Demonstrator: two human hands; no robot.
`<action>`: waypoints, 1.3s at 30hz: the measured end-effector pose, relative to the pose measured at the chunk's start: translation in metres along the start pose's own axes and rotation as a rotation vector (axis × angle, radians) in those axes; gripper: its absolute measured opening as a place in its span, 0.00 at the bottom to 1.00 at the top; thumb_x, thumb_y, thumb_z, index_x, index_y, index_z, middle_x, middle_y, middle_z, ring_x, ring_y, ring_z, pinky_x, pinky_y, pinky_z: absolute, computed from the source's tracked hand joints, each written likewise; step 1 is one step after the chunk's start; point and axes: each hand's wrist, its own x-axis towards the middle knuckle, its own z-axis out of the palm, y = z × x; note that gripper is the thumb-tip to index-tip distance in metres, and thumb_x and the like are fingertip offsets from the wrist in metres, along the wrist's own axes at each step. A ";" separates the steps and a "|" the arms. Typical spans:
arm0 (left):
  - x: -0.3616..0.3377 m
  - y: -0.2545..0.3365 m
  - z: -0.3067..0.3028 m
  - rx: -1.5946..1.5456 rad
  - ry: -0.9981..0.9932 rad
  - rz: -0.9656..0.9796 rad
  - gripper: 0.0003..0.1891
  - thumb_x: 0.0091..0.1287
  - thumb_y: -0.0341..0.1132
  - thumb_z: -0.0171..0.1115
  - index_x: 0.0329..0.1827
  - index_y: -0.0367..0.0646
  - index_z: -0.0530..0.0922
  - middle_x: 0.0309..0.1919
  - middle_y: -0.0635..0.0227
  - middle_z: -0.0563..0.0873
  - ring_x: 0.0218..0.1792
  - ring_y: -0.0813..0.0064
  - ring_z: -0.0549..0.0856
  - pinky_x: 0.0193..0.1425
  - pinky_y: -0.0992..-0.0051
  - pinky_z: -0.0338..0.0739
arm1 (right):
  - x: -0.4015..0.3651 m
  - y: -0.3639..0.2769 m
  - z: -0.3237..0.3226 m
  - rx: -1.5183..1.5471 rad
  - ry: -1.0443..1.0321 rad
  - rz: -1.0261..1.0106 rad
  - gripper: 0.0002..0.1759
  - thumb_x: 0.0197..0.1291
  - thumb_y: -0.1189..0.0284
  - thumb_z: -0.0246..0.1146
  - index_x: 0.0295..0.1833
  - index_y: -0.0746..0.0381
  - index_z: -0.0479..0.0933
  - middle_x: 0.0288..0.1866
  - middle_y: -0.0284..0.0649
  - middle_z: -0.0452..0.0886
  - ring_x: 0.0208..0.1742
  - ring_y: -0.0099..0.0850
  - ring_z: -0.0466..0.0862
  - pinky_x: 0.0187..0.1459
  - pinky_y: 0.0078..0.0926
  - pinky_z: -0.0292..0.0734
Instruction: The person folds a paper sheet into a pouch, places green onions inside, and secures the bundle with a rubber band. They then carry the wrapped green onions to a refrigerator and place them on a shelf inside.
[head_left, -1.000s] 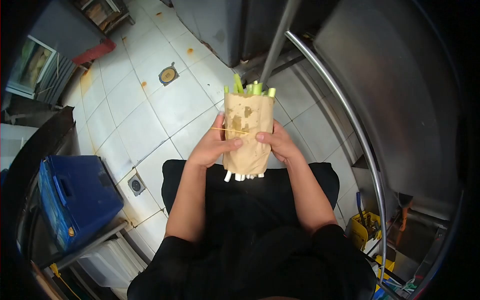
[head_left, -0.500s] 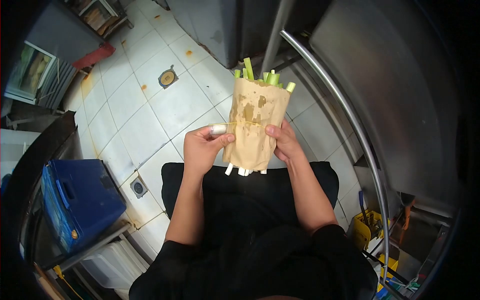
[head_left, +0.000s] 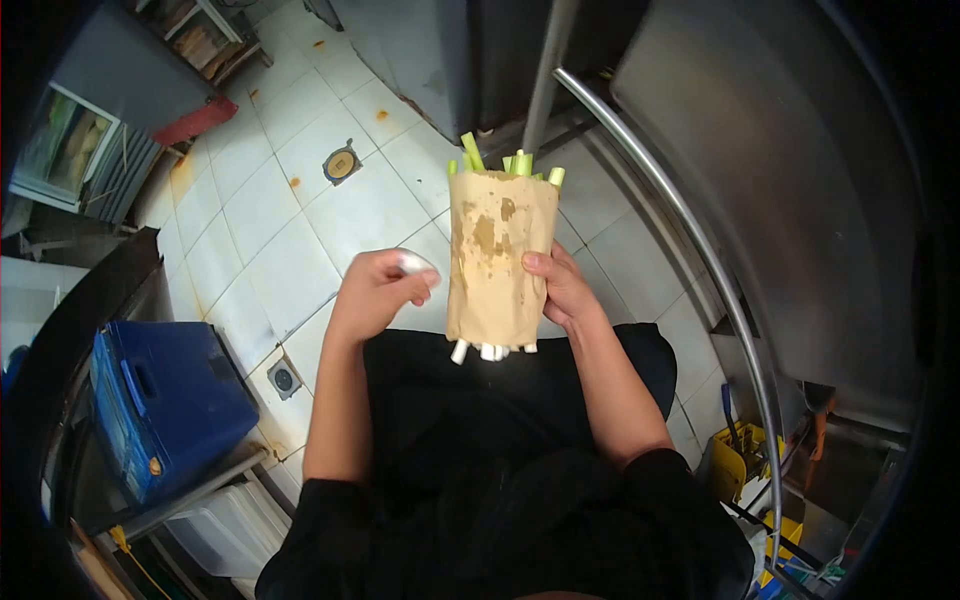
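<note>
My right hand grips a brown paper wrap from its right side, with the thumb lying across the front. The paper is upright, with dark wet stains near its top. Cut green stalks, like scallions or leeks, stick out above it. White stalk ends show at the bottom. To the left, apart from the paper, my left hand is closed, thumb and fingers drawn together. A white covering is on one of its fingers. Whatever the left fingers pinch, if anything, cannot be made out.
A curved metal rail runs along the right, beside a steel surface. A blue box stands at left above clear plastic containers. White floor tiles with drains lie ahead. A yellow holder is at lower right.
My left hand has come away from the paper wrap, leftward. The thin yellow band across the paper's front no longer shows there. The wrap has shifted slightly left and down, still in my right hand.
</note>
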 end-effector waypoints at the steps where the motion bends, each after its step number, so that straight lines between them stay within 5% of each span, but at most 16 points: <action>1: -0.007 0.002 0.012 0.005 -0.009 -0.002 0.13 0.61 0.31 0.67 0.45 0.33 0.80 0.32 0.64 0.84 0.31 0.80 0.81 0.38 0.79 0.77 | 0.000 0.000 0.003 -0.015 0.050 -0.022 0.35 0.52 0.69 0.70 0.64 0.66 0.64 0.57 0.43 0.77 0.55 0.32 0.79 0.58 0.31 0.75; 3: -0.019 0.006 0.046 -0.080 0.384 0.096 0.33 0.61 0.34 0.68 0.67 0.34 0.64 0.47 0.55 0.81 0.44 0.75 0.81 0.48 0.76 0.77 | -0.001 -0.005 0.016 -0.083 0.115 -0.057 0.34 0.52 0.70 0.70 0.63 0.66 0.65 0.56 0.43 0.77 0.55 0.32 0.79 0.57 0.30 0.75; 4: -0.015 -0.002 0.056 0.019 0.283 0.042 0.47 0.58 0.36 0.71 0.74 0.37 0.47 0.56 0.51 0.75 0.55 0.69 0.77 0.57 0.70 0.75 | -0.001 -0.008 0.019 -0.156 0.171 -0.084 0.32 0.53 0.71 0.70 0.62 0.66 0.65 0.56 0.42 0.77 0.55 0.31 0.79 0.56 0.30 0.75; 8: 0.024 -0.003 0.069 -0.044 0.180 0.084 0.47 0.56 0.36 0.73 0.72 0.36 0.49 0.56 0.52 0.75 0.57 0.65 0.77 0.60 0.67 0.74 | 0.003 0.003 0.030 -0.330 0.161 -0.191 0.32 0.53 0.69 0.71 0.61 0.66 0.66 0.54 0.42 0.78 0.54 0.30 0.79 0.55 0.28 0.75; 11: 0.038 -0.020 0.068 -0.406 -0.038 0.071 0.46 0.53 0.33 0.74 0.71 0.35 0.53 0.58 0.52 0.75 0.58 0.65 0.77 0.61 0.66 0.74 | 0.001 0.005 0.031 -0.437 0.203 -0.214 0.34 0.52 0.66 0.73 0.60 0.67 0.66 0.53 0.42 0.78 0.54 0.29 0.78 0.54 0.28 0.75; 17: 0.044 -0.052 0.059 -0.774 -0.143 -0.077 0.41 0.49 0.30 0.72 0.66 0.32 0.61 0.55 0.55 0.78 0.55 0.64 0.80 0.58 0.66 0.77 | -0.011 -0.032 0.011 -0.715 0.094 -0.014 0.38 0.47 0.65 0.76 0.61 0.67 0.66 0.50 0.42 0.79 0.44 0.29 0.80 0.46 0.25 0.76; 20: 0.041 -0.049 0.041 -0.709 -0.132 -0.102 0.40 0.48 0.31 0.72 0.65 0.32 0.63 0.53 0.54 0.79 0.52 0.63 0.82 0.58 0.65 0.78 | -0.031 -0.063 0.009 -1.059 0.076 -0.016 0.31 0.47 0.67 0.75 0.56 0.65 0.72 0.43 0.38 0.81 0.37 0.26 0.79 0.38 0.25 0.74; 22: 0.040 -0.053 0.037 -0.708 -0.135 -0.092 0.41 0.47 0.31 0.72 0.65 0.32 0.63 0.53 0.54 0.79 0.52 0.62 0.82 0.57 0.65 0.78 | -0.033 -0.074 0.008 -1.442 0.018 -0.157 0.19 0.47 0.73 0.72 0.47 0.64 0.78 0.33 0.30 0.78 0.25 0.17 0.68 0.28 0.18 0.67; 26: 0.040 -0.058 0.034 -0.680 -0.136 -0.049 0.41 0.49 0.32 0.71 0.66 0.32 0.61 0.54 0.53 0.79 0.52 0.61 0.82 0.56 0.63 0.80 | -0.044 -0.085 0.019 -1.556 0.051 0.106 0.11 0.49 0.72 0.70 0.36 0.66 0.79 0.26 0.31 0.77 0.27 0.26 0.76 0.33 0.31 0.71; 28: 0.040 -0.056 0.029 -0.703 -0.125 -0.051 0.41 0.49 0.33 0.71 0.66 0.32 0.61 0.54 0.52 0.79 0.52 0.61 0.82 0.56 0.63 0.80 | -0.044 -0.087 -0.011 -0.898 -0.137 0.009 0.07 0.52 0.74 0.65 0.34 0.66 0.76 0.23 0.32 0.74 0.26 0.29 0.77 0.36 0.34 0.74; 29: 0.039 -0.056 0.026 -0.728 -0.113 -0.049 0.41 0.49 0.33 0.72 0.66 0.31 0.61 0.54 0.52 0.79 0.51 0.61 0.83 0.55 0.63 0.80 | -0.042 -0.083 -0.014 -0.900 -0.143 0.010 0.07 0.52 0.74 0.65 0.34 0.66 0.76 0.23 0.32 0.74 0.26 0.29 0.77 0.36 0.34 0.74; 31: 0.041 -0.059 0.025 -0.750 -0.133 -0.021 0.42 0.49 0.34 0.72 0.67 0.31 0.61 0.54 0.52 0.79 0.51 0.60 0.83 0.55 0.63 0.81 | -0.041 -0.079 -0.011 0.083 -0.378 -0.045 0.03 0.53 0.78 0.58 0.34 0.65 0.73 0.25 0.34 0.75 0.34 0.34 0.82 0.45 0.40 0.79; 35: 0.042 -0.056 0.025 -0.849 -0.180 -0.024 0.42 0.49 0.34 0.71 0.67 0.31 0.60 0.54 0.53 0.78 0.53 0.62 0.82 0.58 0.65 0.78 | -0.035 -0.068 0.007 0.343 -0.417 -0.084 0.03 0.55 0.81 0.53 0.36 0.67 0.69 0.32 0.40 0.75 0.44 0.41 0.83 0.56 0.45 0.79; 37: 0.045 -0.063 0.027 -0.901 -0.127 -0.032 0.41 0.50 0.34 0.70 0.67 0.32 0.60 0.55 0.53 0.78 0.53 0.62 0.81 0.58 0.65 0.78 | -0.029 -0.052 -0.001 0.490 -0.327 -0.187 0.15 0.51 0.86 0.51 0.45 0.68 0.72 0.42 0.40 0.78 0.55 0.39 0.81 0.60 0.47 0.76; 39: 0.047 -0.065 0.032 -0.953 -0.075 -0.042 0.40 0.51 0.35 0.70 0.67 0.32 0.60 0.55 0.53 0.78 0.54 0.62 0.81 0.58 0.65 0.78 | -0.023 -0.040 -0.001 0.602 -0.183 -0.191 0.19 0.51 0.88 0.50 0.50 0.67 0.72 0.46 0.42 0.78 0.55 0.37 0.81 0.58 0.43 0.78</action>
